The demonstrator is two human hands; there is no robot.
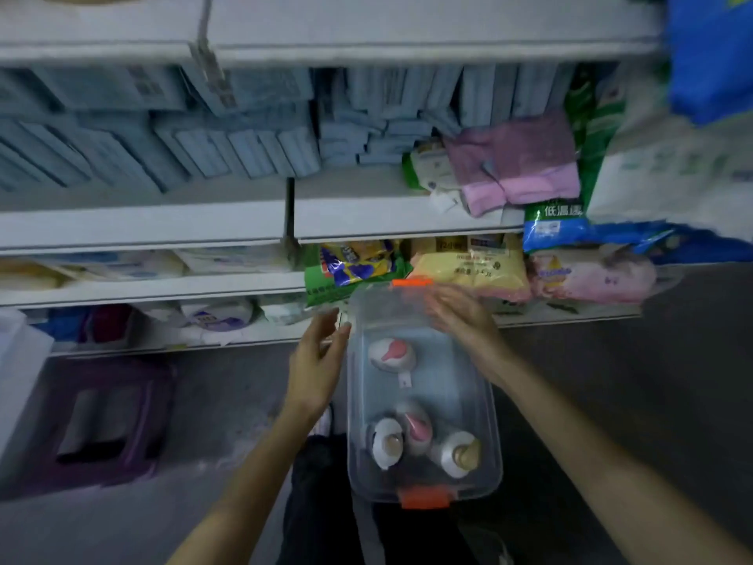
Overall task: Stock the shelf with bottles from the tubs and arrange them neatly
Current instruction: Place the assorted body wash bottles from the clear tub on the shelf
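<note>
A clear plastic tub (487, 418) with orange clips stands on the floor in front of the shelves. Inside it lie several white bottles: one with a pink cap (392, 354) at the far end, and three near the front, among them a pink-capped bottle (417, 428) and a tan-nozzled bottle (460, 453). My left hand (315, 360) hovers by the tub's left rim, fingers straight, holding nothing. My right hand (460, 316) is over the tub's far right corner, fingers relaxed and blurred; whether it touches the rim is unclear.
White shelves (366, 220) rise behind the tub, holding blue boxes, pink cloth packs (521, 169), yellow and pink bags. A purple tub lid (93, 418) lies on the floor at left. A blue bag (711, 55) hangs top right.
</note>
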